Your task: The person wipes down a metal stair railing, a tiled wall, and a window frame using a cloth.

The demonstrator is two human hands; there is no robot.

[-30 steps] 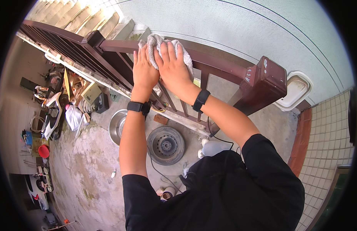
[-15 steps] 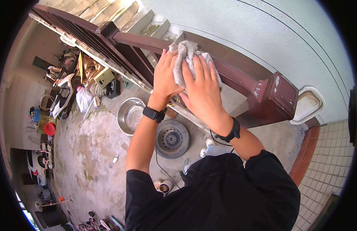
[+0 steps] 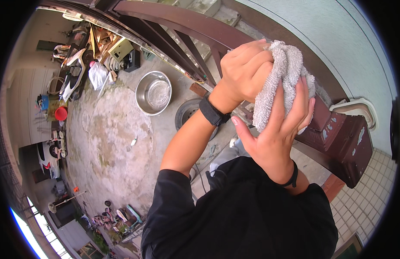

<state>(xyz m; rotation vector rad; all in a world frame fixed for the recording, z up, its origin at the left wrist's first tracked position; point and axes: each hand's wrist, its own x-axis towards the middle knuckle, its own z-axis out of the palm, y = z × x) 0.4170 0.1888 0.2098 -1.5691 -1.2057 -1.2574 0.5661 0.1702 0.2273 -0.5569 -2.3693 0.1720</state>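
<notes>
A grey terry cloth [image 3: 286, 71] lies bunched over the brown handrail [image 3: 200, 26], close to its end post [image 3: 344, 144]. My left hand [image 3: 247, 71] is closed on the cloth's left side, knuckles up and fingers curled. From the near side, my right hand [image 3: 277, 134] reaches over the cloth with its fingers stretched out and spread, the thumb standing apart. The fingertips rest on the cloth, and part of the rail beneath is hidden. Worn spots of bare, pale surface show on the post.
Down on the concrete floor [image 3: 109, 142] stand a steel basin [image 3: 153, 93] and a wheel [image 3: 187, 113], partly behind my left arm. Steps [image 3: 208, 8] rise beyond the railing. A pale wall [image 3: 338, 43] borders the right. Scooters [image 3: 77, 69] and piled boxes line the far left.
Both hands and the cloth have moved right along the handrail toward the end post. My left hand has gone from flat fingers to a closed grip. The view has shifted too.
</notes>
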